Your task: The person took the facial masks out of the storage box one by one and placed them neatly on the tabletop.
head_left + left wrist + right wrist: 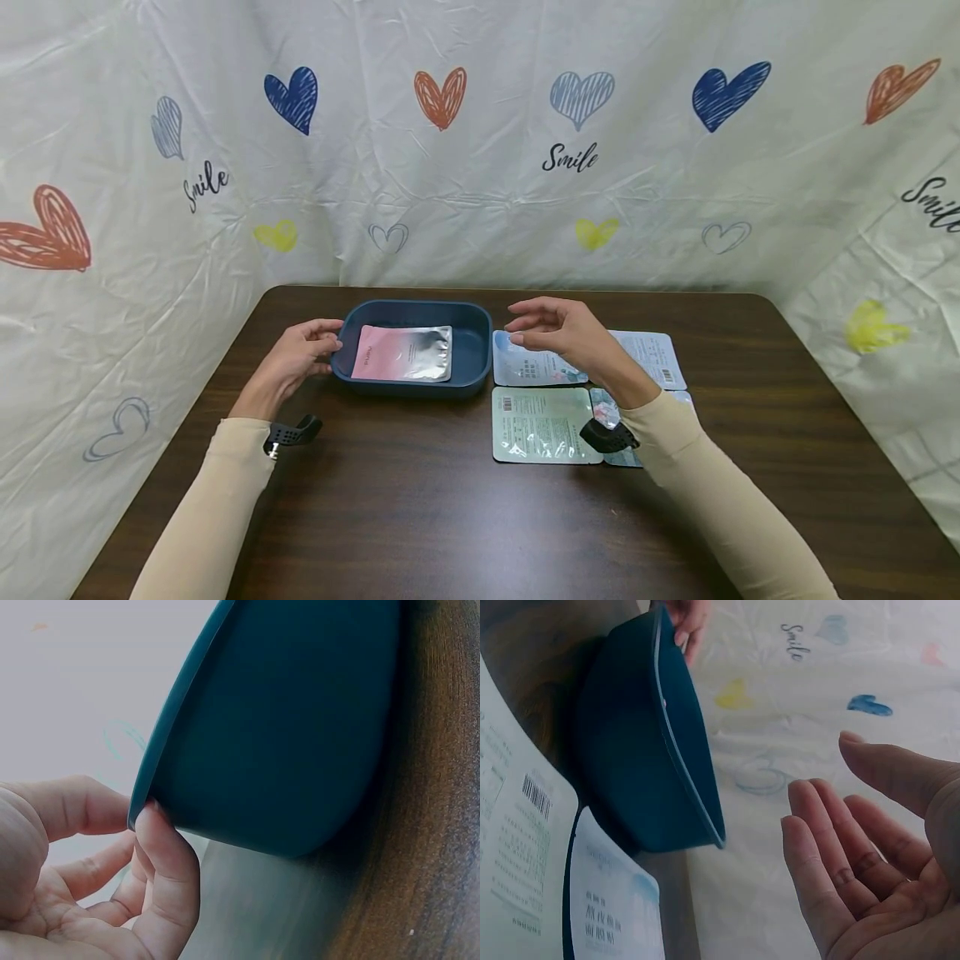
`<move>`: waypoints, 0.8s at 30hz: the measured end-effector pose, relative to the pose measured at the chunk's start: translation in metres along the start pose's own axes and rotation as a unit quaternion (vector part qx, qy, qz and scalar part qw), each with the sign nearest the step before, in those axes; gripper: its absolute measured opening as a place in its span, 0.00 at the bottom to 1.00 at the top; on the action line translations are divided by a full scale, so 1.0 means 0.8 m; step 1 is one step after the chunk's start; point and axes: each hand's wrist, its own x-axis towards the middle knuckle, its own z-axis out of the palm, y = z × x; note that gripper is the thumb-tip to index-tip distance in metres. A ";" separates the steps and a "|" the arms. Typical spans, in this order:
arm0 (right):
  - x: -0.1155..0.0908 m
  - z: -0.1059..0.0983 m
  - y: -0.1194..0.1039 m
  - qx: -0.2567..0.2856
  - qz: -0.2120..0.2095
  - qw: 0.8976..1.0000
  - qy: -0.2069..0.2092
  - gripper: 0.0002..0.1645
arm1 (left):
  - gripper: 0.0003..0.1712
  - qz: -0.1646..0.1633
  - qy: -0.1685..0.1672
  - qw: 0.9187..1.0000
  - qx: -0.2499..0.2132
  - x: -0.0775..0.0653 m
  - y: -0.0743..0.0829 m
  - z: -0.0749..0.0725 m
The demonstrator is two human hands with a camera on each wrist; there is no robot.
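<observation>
A dark blue plastic basin (472, 358) stands toward the back of the table, and in it lies a pink and silver sachet (401, 353). My left hand (298, 357) pinches the basin's left rim between thumb and finger, as the left wrist view shows close up. My right hand (561, 331) hovers above the packets to the right of the basin, its fingers apart and holding nothing. Beneath it are a light blue packet (528, 367) and another pale blue packet (652, 354). In front of these lies a green packet (542, 425), beside a patterned blue packet (604, 408) partly hidden by my right wrist.
The dark wooden table (450, 517) ends just behind the basin. A white curtain (487, 167) printed with hearts and the word Smile hangs behind and at both sides. Each wrist wears a black strap (294, 433).
</observation>
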 end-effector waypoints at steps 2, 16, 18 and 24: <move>0.005 0.005 0.000 0.006 -0.004 1.000 -0.004 0.31 | 0.30 -0.001 -0.001 1.000 -0.002 0.000 0.000 0.000; 0.029 0.027 0.001 0.025 -0.020 0.999 -0.011 0.32 | 0.30 0.001 0.001 1.000 -0.001 -0.001 0.001 0.000; 0.032 0.031 0.001 0.025 -0.021 0.999 -0.013 0.32 | 0.30 -0.001 0.002 1.000 -0.001 -0.002 0.001 0.000; 0.044 0.044 0.000 0.027 -0.027 0.999 -0.016 0.31 | 0.31 0.001 0.001 1.000 0.003 -0.003 0.000 0.001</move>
